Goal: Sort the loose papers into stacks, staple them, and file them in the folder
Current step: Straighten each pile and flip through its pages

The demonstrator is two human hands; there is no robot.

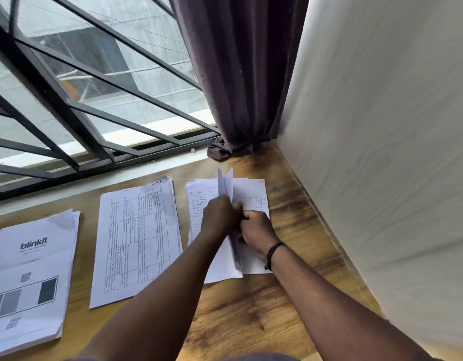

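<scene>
Three paper stacks lie on the wooden desk (251,316). At the left is a stack topped by a printed "blinkit" sheet (30,277). In the middle sits a stack of printed tables (136,238). At the right lie handwritten lined sheets (254,194). Above that right stack a bundle of sheets (226,183) stands on edge, gripped between both hands. My left hand (220,217) curls round its left side. My right hand (256,230) pinches its right side, a black band on the wrist. No stapler or folder is visible.
A barred window (95,100) runs along the desk's far edge. A dark curtain (241,74) hangs at the far corner, its hem bunched on the desk. A pale wall (381,152) borders the desk on the right.
</scene>
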